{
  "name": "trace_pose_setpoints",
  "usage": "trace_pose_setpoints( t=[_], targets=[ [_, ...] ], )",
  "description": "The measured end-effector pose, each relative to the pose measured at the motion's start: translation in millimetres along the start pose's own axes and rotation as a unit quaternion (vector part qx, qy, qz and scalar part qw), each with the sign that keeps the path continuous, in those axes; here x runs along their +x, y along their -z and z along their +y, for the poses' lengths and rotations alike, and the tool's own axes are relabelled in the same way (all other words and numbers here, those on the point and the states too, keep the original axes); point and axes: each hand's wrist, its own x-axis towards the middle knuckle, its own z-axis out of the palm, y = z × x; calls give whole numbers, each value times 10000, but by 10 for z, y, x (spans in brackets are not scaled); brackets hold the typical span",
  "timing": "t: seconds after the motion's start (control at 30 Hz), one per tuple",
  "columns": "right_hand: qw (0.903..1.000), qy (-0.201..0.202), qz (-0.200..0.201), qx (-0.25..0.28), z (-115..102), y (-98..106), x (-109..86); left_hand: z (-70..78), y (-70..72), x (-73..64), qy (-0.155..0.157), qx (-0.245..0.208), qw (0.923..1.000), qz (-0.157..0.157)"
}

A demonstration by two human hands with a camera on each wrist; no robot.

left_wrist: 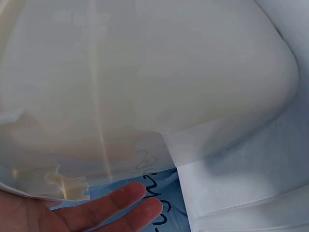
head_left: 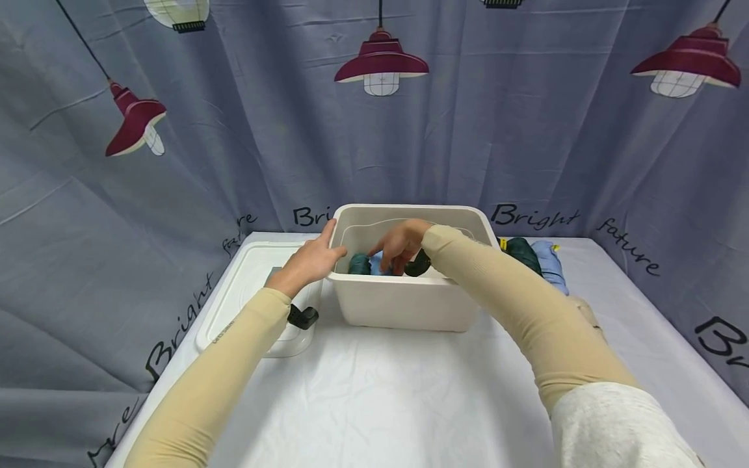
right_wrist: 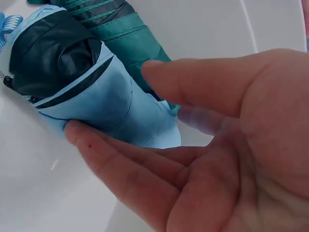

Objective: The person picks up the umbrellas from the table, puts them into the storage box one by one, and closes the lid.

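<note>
A white plastic storage box (head_left: 404, 304) stands uncovered on the table. My left hand (head_left: 310, 263) rests on its left rim, the thumb over the edge and the other fingers (left_wrist: 126, 195) stretched straight along the outside. Inside lie a folded light blue umbrella (right_wrist: 128, 108) with a dark end and a folded green umbrella (right_wrist: 128, 36), side by side. My right hand (head_left: 404, 242) reaches down into the box. Its fingers are spread about the blue umbrella, fingertips at the umbrella's lower side. In the right wrist view, a gap shows between thumb and fingers.
The white lid (head_left: 228, 305) lies on the table left of the box, partly under my left forearm. Right of the box lie a dark green rolled bundle (head_left: 523, 253), a light blue one (head_left: 550, 265) and a beige item (head_left: 585, 311). A grey printed curtain (head_left: 292, 149) hangs behind.
</note>
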Motion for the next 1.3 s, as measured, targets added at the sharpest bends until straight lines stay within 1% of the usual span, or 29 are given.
trace_pose_setpoints(
  t=[0.17,0.27,0.47,0.63,0.87,1.17,1.3],
  targets=[
    [9997,213,0,141,9,-6,-24,-8,11,0,10,-24,10000,19],
    [9996,257,21,130,14,-10,-33,-17,11,3,17,-51,10000,39],
    [9999,130,-2,-85,15,0,-41,-39,-1,7,13,-70,10000,17],
    [9996,42,22,-279,-2,-2,-77,-23,4,9,-3,-101,9999,30],
    [9977,-132,225,-628,14,6,-103,8,-8,27,-46,-64,10000,38],
    [9932,-177,416,-1077,89,3,-117,-3,-17,26,-25,-89,10000,28],
    [9915,-237,517,-1173,133,7,-115,-12,-23,25,-21,-67,10000,27]
  ],
)
